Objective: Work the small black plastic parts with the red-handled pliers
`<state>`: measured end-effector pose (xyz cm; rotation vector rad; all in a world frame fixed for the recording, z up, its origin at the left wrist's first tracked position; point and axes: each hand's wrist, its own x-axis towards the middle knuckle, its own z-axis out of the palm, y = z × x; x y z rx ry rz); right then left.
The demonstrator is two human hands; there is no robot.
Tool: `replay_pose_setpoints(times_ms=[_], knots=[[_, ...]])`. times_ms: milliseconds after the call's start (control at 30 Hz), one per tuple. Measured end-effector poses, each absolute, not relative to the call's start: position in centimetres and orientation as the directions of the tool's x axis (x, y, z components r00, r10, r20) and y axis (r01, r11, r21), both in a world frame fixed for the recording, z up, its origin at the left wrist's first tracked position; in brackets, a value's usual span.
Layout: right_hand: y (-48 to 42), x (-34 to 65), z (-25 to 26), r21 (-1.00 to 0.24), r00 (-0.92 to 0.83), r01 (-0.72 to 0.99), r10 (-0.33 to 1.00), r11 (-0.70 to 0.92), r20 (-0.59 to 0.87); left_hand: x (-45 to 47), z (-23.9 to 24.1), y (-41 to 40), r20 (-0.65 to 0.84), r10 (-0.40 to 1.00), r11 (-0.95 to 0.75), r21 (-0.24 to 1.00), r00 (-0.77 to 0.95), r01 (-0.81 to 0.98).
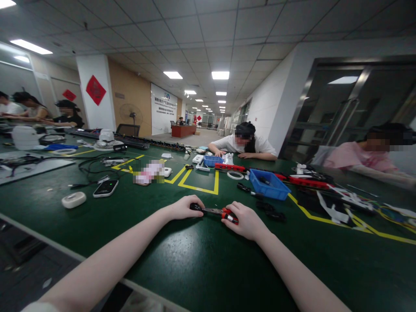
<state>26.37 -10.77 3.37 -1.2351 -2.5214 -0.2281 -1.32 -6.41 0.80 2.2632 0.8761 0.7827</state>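
Just over the green table top, my right hand (pixel 245 219) is closed around the red and black handles of a pair of pliers (pixel 230 216). The metal jaws point left, toward my left hand (pixel 184 208). That hand pinches a small black part (pixel 196 207) between thumb and fingers; its exact kind is too small to make out. The tips of the jaws meet or nearly touch the black part. Whether they grip it, I cannot tell.
Beyond my right hand stand a blue bin (pixel 269 184) and black cables (pixel 270 210). A smaller blue bin (pixel 212 161) lies farther back, near a person (pixel 245 143) across the table. To the left are a black-screened device (pixel 105 188) and a white case (pixel 73 199).
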Motion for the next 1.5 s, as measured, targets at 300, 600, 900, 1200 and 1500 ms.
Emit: replay_pose_setpoints(times_ms=[300, 600, 900, 1200, 1500], knots=[[-10.7, 26.3, 3.4, 0.063, -0.574, 0.792, 0.705, 0.607, 0.417, -1.2, 0.9, -6.5, 0.319, 0.725, -0.627, 0.672, 0.610, 0.393], [-10.5, 26.4, 3.0, 0.053, -0.581, 0.786, 0.706, 0.616, 0.405, -1.3, 0.7, -6.3, 0.325, 0.719, -0.636, 0.666, 0.615, 0.391], [-10.5, 26.4, 3.1, 0.001, -0.564, 0.794, 0.735, 0.608, 0.378, -1.3, 1.1, -6.6, 0.339, 0.709, -0.647, 0.660, 0.618, 0.381], [-10.4, 26.4, 3.1, -0.017, -0.546, 0.805, 0.752, 0.593, 0.370, -1.0, 1.7, -7.4, 0.376, 0.666, -0.734, 0.487, 0.644, 0.474], [-10.4, 26.4, 3.1, 0.004, -0.550, 0.804, 0.742, 0.594, 0.383, -1.4, 2.2, -7.4, 0.344, 0.633, -0.756, 0.470, 0.694, 0.457]])
